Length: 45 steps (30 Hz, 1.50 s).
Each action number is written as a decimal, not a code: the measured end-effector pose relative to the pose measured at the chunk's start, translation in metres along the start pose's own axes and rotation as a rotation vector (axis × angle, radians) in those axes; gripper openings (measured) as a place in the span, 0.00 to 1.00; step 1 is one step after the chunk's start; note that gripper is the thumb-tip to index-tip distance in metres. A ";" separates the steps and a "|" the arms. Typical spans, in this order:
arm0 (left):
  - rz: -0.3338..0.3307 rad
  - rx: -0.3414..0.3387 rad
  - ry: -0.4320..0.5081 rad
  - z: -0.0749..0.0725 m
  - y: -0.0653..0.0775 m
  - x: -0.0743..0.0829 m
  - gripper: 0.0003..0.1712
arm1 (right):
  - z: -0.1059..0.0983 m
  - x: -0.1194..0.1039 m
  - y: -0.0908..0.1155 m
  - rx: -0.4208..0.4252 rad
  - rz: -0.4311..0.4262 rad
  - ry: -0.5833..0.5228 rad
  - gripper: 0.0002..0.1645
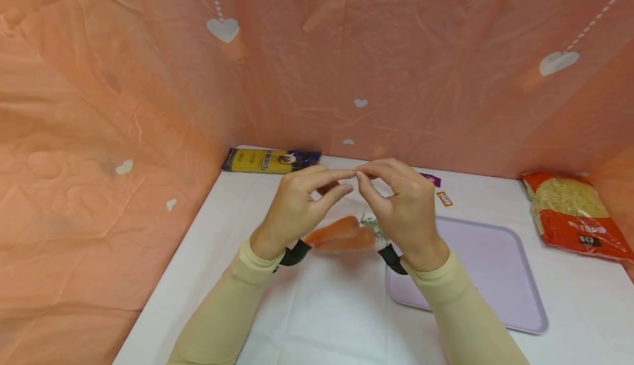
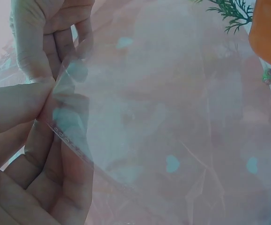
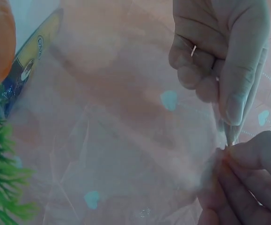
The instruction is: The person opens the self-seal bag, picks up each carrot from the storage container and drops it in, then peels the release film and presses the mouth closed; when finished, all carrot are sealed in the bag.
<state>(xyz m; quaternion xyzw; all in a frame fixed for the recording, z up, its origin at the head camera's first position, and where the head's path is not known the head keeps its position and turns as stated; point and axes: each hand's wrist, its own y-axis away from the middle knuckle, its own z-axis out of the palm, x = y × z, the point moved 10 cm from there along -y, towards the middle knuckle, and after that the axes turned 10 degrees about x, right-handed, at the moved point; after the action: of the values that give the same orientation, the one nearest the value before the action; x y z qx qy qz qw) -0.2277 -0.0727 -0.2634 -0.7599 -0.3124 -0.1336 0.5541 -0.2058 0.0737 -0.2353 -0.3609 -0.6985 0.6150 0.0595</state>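
Both hands are raised over the table with their fingertips meeting. My left hand [image 1: 302, 202] pinches the edge of a clear plastic bag [image 2: 144, 117] between thumb and fingers. Beside it, the thumb and fingers of my right hand [image 1: 403, 205] grip the same edge. The film spreads out transparent in both wrist views and hardly shows in the head view; its full outline cannot be made out. Below the hands lie orange carrots [image 1: 342, 235] with feathery green tops [image 1: 371, 226], partly hidden by the right hand.
A lilac tray [image 1: 487, 266] lies to the right, partly under the right forearm. Behind it are a small orange packet [image 1: 444, 199] and a purple packet [image 1: 432, 179]. A yellow-and-blue pasta pack [image 1: 262, 161] lies back left; a red pasta bag [image 1: 574, 216], far right. Orange sheeting surrounds the table.
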 end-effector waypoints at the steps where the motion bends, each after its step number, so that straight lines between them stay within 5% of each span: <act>1: 0.001 -0.003 0.002 0.001 0.000 0.000 0.14 | 0.000 0.001 0.000 -0.003 0.003 -0.001 0.05; 16: 0.002 -0.030 -0.034 0.007 0.001 0.001 0.13 | -0.010 0.021 0.003 0.000 0.131 0.012 0.04; 22: -0.020 0.018 -0.042 -0.001 -0.001 -0.001 0.14 | -0.035 0.045 0.002 0.084 0.304 0.054 0.06; 29: -0.052 0.047 -0.030 -0.003 -0.001 -0.007 0.15 | -0.054 0.073 0.016 0.107 0.563 -0.020 0.08; 45: -0.119 0.090 -0.046 -0.010 0.000 -0.014 0.07 | -0.089 0.141 0.068 0.226 0.840 -0.210 0.15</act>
<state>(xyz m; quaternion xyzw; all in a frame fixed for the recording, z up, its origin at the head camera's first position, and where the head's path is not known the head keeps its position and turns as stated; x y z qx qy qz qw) -0.2374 -0.0869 -0.2677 -0.7172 -0.3755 -0.1345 0.5714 -0.2327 0.2266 -0.3262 -0.5402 -0.4218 0.6917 -0.2276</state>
